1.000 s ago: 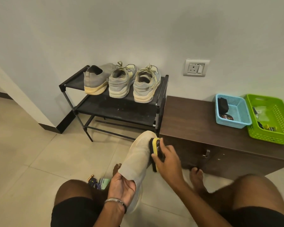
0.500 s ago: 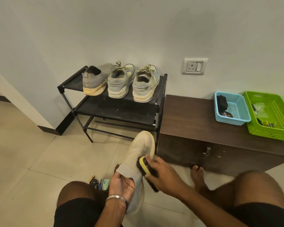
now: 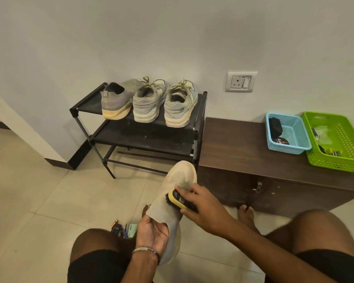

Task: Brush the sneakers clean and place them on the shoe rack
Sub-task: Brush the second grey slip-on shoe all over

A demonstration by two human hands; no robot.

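Observation:
A pale grey knit sneaker (image 3: 177, 181) is held toe-up between my knees. My left hand (image 3: 152, 233) grips its heel end, with the fingers tucked inside the opening. My right hand (image 3: 202, 205) grips a yellow-backed brush (image 3: 179, 199) with black bristles pressed against the shoe's upper at mid-length. On the top shelf of the black shoe rack (image 3: 143, 137) stand a matching grey sneaker (image 3: 117, 101) and a laced pair (image 3: 165, 103), heels toward me.
A dark wooden cabinet (image 3: 243, 148) stands right of the rack, carrying a blue basket (image 3: 287, 132) and a green basket (image 3: 335, 139). Small items (image 3: 123, 229) lie on the tiled floor by my left knee. My bare foot (image 3: 246, 213) rests by the cabinet.
My right hand has drawn the brush down the shoe from near the toe to mid-upper, then shifted slightly back up. The left hand keeps its hold on the heel.

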